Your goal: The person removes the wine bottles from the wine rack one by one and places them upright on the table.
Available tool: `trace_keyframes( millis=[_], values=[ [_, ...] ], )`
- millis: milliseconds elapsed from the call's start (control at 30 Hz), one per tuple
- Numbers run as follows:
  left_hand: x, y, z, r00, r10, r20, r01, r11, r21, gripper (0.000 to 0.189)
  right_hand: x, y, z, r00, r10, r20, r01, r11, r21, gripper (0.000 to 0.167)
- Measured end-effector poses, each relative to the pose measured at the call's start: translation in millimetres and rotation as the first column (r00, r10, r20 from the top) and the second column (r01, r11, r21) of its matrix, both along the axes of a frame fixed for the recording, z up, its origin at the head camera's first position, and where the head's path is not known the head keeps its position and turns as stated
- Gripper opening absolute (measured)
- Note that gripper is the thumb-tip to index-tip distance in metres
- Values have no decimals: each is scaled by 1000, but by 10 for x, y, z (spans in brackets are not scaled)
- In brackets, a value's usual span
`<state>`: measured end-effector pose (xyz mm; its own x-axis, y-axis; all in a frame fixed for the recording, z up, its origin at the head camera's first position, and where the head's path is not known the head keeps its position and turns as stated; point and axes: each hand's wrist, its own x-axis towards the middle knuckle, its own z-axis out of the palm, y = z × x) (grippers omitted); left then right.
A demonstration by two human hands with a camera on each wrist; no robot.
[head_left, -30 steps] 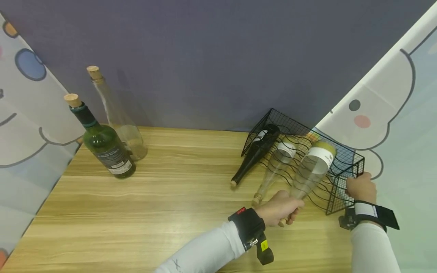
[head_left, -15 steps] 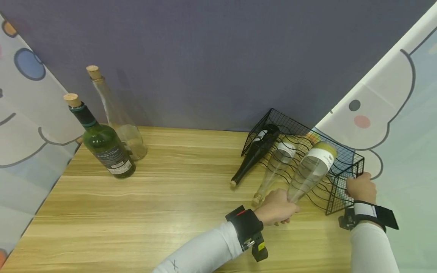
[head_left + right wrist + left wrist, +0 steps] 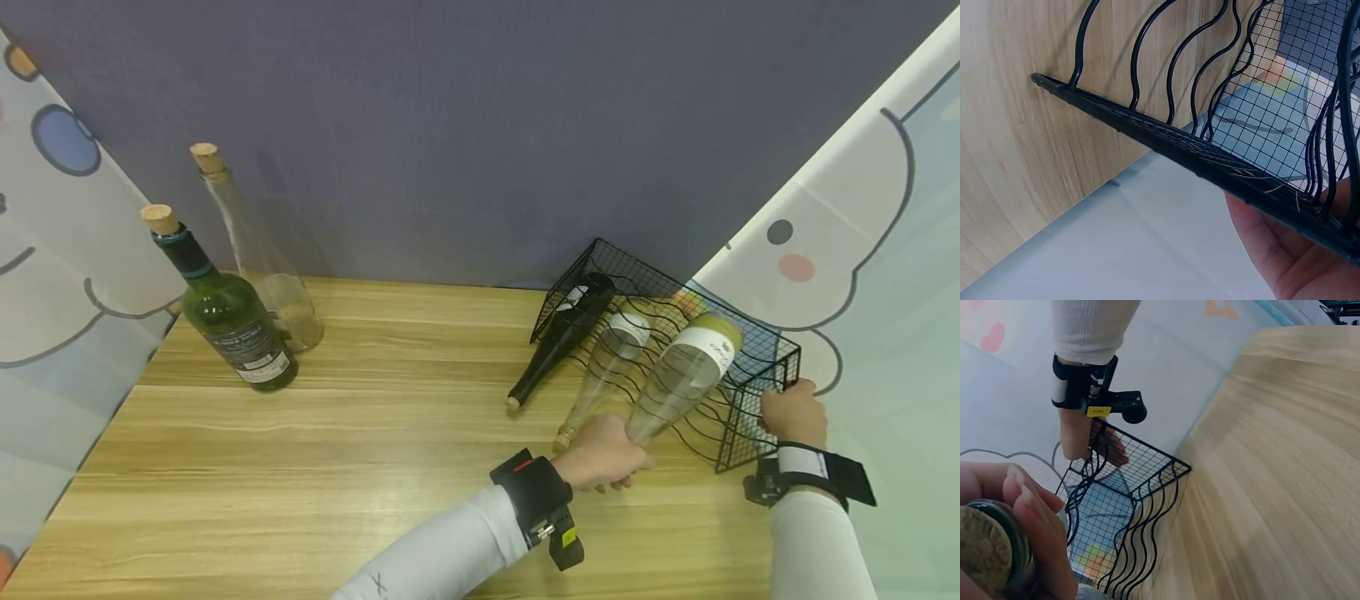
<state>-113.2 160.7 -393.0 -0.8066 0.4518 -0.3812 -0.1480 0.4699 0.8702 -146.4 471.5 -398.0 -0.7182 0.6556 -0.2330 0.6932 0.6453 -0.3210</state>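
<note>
My left hand grips the neck of a clear glass bottle with a white label. The bottle's base points up and to the right, within the outline of a black wire wine rack. In the left wrist view, the bottle's cork shows between the curled fingers. My right hand holds the rack's right end at its upper corner. Seen from the right wrist, fingers wrap behind the end panel. A dark bottle and a smaller clear bottle lie in the rack, corks toward me.
At the table's left stand a green corked bottle and a tall clear corked bottle. Behind the wooden table rises a grey wall panel. A cartoon-printed sheet borders the rack's right side.
My left hand has shifted slightly left with the bottle's neck, while the base moved a touch right. The right hand and rack have stayed put.
</note>
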Motion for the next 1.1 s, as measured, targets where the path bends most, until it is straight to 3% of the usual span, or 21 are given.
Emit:
trace_keyframes(
  millis=[433, 867, 1100],
  values=[
    [-52, -81, 68, 1000, 10, 22, -11, 999, 50, 26, 27, -46, 48, 1000, 2, 1, -2, 1000, 4, 65],
    [-265, -295, 220, 997, -50, -65, 54, 997, 52, 31, 18, -5, 19, 1000, 18, -4, -18, 1000, 8, 64],
    [-336, -416, 215, 999, -41, -11, 42, 989, 145, 33, 28, -20, 24, 1000, 27, -4, -27, 1000, 4, 64]
  ],
)
